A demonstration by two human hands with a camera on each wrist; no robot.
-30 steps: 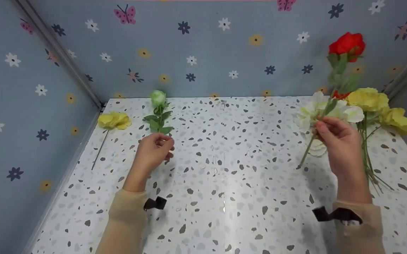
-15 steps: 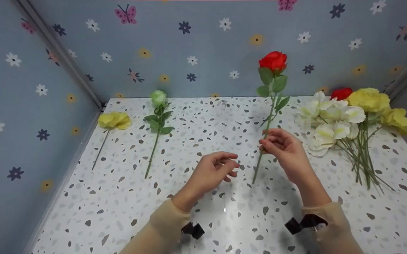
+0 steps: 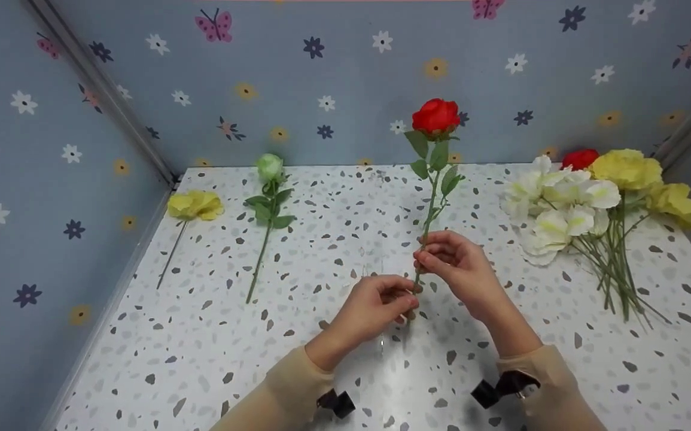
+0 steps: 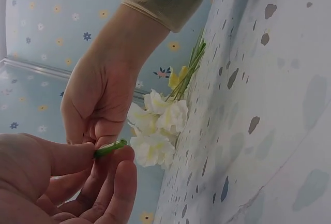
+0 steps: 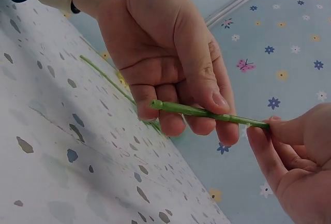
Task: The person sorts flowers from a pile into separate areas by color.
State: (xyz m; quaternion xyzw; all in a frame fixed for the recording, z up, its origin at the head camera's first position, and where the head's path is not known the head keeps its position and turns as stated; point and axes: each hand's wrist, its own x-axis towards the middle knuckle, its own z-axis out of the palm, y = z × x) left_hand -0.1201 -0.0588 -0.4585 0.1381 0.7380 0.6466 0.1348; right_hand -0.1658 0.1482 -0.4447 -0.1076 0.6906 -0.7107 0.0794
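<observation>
A red rose (image 3: 436, 118) with green leaves stands tilted slightly right, held by both hands. My right hand (image 3: 462, 266) pinches its stem at about mid-length. Lower down, my left hand (image 3: 378, 306) pinches the stem between thumb and fingers. In the left wrist view the cut green stem end (image 4: 111, 148) pokes out past my left fingertips. The right wrist view shows the bare stem (image 5: 191, 111) running from one hand to the other, its end free. The flower head is out of sight in both wrist views.
On the speckled table (image 3: 333, 239) lie a yellow flower (image 3: 194, 205) and a pale green rose (image 3: 270, 168) at left. A pile of white flowers (image 3: 566, 206), yellow flowers (image 3: 626, 169) and another red flower (image 3: 580, 159) lies at right. Patterned walls (image 3: 351, 78) enclose the back and sides.
My right hand has brought the red rose leftward from the pile to the middle. My left hand has moved right, away from the pale green rose, and now grips the red rose's lower stem.
</observation>
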